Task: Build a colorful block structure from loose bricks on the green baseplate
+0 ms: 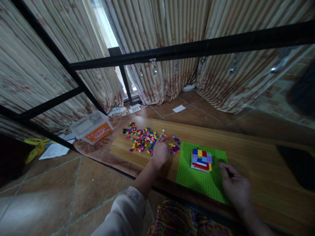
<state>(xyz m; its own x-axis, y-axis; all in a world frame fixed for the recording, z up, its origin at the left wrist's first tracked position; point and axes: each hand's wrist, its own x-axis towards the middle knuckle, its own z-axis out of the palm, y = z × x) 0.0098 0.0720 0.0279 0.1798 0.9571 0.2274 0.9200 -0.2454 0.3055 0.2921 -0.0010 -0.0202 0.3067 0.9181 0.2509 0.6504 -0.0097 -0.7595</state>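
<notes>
A wooden board [246, 154] carries a green studded baseplate [197, 180]. On the plate stands a small stacked block of coloured bricks [201, 159]. To its left lies a scattered pile of several small coloured bricks [141, 139]. My left hand [160, 151] reaches into the right side of that pile, fingers curled down onto the bricks; what they pinch is hidden. My right hand [233, 185] rests on the right part of the baseplate, fingers bent and pressed on its surface, just right of the stacked block.
A clear plastic box with an orange label [92, 127] sits left of the board on a patterned cloth. Black metal frame bars [187, 49] cross above. Striped curtains hang behind; papers [178, 108] lie on the tiled floor. A dark object [299, 165] lies at the board's right end.
</notes>
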